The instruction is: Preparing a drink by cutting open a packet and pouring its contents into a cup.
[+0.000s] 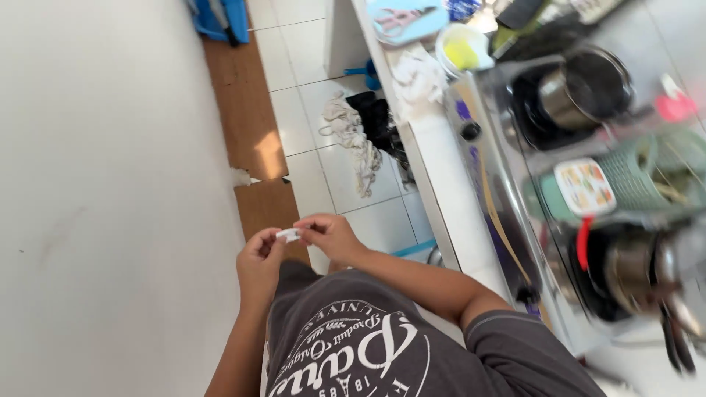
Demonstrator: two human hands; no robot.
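Both hands meet in front of the person's grey printed T-shirt (353, 345), pinching one small white object (288, 234) between them: the left hand (259, 262) grips its left end with thumb and fingertips, the right hand (329, 235) grips its right end the same way. What the white piece is cannot be told; it is too small. It hangs in the air above the white tiled floor (309, 140), close to the chest. Just below the hands lies a brown cardboard sheet (250, 125), running along a white wall (110, 184). Farther off, a heap of pale and dark cloths (364, 136) lies on the tiles beside the white counter (441, 176). On the right stands a gas stove (529, 220) with a steel pot (588, 88) and a green basket (647, 173). At the far end sit a white bowl holding something yellow (462, 48) and a blue tray with scissors (406, 18)
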